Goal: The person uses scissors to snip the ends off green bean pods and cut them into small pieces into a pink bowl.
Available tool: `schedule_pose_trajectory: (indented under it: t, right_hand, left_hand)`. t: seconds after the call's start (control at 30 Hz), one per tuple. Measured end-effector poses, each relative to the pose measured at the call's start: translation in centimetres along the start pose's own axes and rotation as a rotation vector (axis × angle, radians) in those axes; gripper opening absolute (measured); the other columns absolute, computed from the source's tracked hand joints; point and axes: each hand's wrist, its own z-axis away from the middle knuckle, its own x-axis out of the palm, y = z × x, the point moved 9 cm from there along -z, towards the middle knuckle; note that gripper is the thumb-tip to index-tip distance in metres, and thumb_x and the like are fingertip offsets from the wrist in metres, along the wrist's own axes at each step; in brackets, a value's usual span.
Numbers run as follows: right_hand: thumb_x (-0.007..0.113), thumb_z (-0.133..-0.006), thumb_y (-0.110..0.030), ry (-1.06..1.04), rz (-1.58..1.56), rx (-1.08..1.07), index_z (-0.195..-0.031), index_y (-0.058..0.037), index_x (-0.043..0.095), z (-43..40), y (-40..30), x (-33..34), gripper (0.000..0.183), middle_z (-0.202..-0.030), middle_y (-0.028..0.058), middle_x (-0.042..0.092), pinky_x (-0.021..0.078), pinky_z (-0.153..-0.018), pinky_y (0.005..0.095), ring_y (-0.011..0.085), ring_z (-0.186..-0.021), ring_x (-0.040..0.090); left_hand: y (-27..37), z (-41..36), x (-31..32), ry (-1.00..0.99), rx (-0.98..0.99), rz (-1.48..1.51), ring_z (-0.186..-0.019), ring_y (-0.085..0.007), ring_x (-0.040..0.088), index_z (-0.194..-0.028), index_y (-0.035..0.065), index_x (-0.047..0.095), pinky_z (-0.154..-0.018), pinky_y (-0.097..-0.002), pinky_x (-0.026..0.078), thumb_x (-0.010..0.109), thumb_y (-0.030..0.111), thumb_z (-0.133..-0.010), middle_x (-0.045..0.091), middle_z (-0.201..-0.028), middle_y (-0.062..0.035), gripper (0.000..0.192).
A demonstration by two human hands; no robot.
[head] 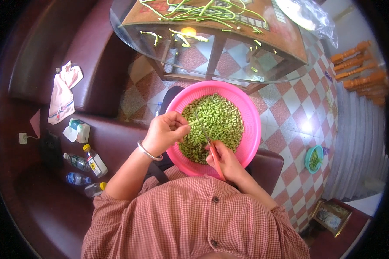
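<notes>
A pink plastic colander rests on my lap, holding a thick layer of chopped green beans. My left hand pinches a short length of green bean above the left side of the colander. In my right hand is a pair of scissors with orange-red handles. Its blades point up and away from me, close to the bean's end; whether they touch it I cannot tell. The fingers of both hands hide parts of the bean and of the handles.
Long green beans and loose trimmings lie on a glass-topped table ahead. Left, a dark red sofa bears a towel, a tissue pack and several plastic bottles. A teal basket stands on the tiled floor to the right.
</notes>
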Motion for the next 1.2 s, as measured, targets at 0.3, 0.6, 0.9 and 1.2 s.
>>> schedule_pose_trajectory:
  t: [0.3, 0.6, 0.9, 1.2]
  right_hand:
    - [0.061, -0.083, -0.018, -0.023, 0.059, -0.019, -0.098, -0.0018, 0.050, 0.1, -0.2, 0.0, 0.024, -0.077, 0.0002, 0.049, 0.0413, -0.065, 0.0217, 0.0070, -0.070, 0.047]
    - [0.060, -0.084, -0.016, -0.011, 0.011, -0.040, -0.102, 0.0009, 0.049, 0.0, 1.2, -0.4, 0.028, -0.080, 0.0064, 0.057, 0.0463, -0.067, 0.0262, 0.0116, -0.075, 0.058]
    - [0.060, -0.084, -0.016, 0.021, -0.130, 0.020, -0.095, 0.0008, 0.050, -0.1, 1.5, -0.3, 0.023, -0.077, 0.0048, 0.056, 0.0455, -0.064, 0.0253, 0.0098, -0.072, 0.057]
    - [0.061, -0.083, -0.015, -0.008, -0.087, -0.081, -0.095, 0.0005, 0.049, -0.4, 2.0, -0.3, 0.022, -0.077, 0.0053, 0.058, 0.0468, -0.065, 0.0253, 0.0095, -0.071, 0.057]
  left_hand:
    - [0.2, -0.6, 0.0, 0.046, 0.007, -0.039, -0.053, -0.0045, 0.053, -0.083, -0.0016, 0.056, -0.045, -0.0170, 0.042, 0.064, 0.006, -0.079, 0.059, -0.068, -0.0019, 0.012]
    - [0.3, -1.0, 0.5, 0.015, 0.047, -0.017, -0.051, -0.0044, 0.053, -0.084, -0.0004, 0.055, -0.044, -0.0160, 0.040, 0.063, 0.003, -0.080, 0.059, -0.068, -0.0016, 0.009]
    - [0.4, -0.3, 1.5, -0.042, -0.005, 0.010, -0.054, -0.0061, 0.057, -0.087, 0.0015, 0.053, -0.043, -0.0157, 0.042, 0.063, 0.003, -0.079, 0.058, -0.068, -0.0013, 0.013]
    - [-0.2, -0.5, 0.1, 0.080, 0.038, 0.103, -0.056, -0.0076, 0.058, -0.084, -0.0016, 0.057, -0.044, -0.0171, 0.046, 0.062, 0.002, -0.079, 0.061, -0.072, -0.0046, 0.007]
